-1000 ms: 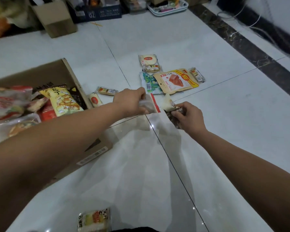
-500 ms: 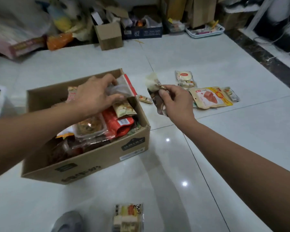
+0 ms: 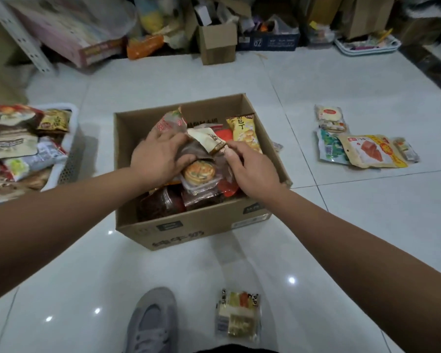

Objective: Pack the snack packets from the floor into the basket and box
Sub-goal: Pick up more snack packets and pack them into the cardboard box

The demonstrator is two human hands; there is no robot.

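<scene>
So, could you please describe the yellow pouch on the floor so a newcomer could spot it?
Start at the cardboard box. To its right, packets lie clustered on the floor. The yellow pouch is the largest, picturing a red slab.

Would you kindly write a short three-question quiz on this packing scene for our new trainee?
1. True or false: the white basket stands to the right of the cardboard box.
2. The yellow-and-white packet beside the grey shoe lies: A) on the floor, B) in the box, C) in the basket.
3. Which hand pinches the cream-and-brown packet over the box?
Key: 1 false, the basket stands to its left; 2 A; 3 the right hand.
</scene>
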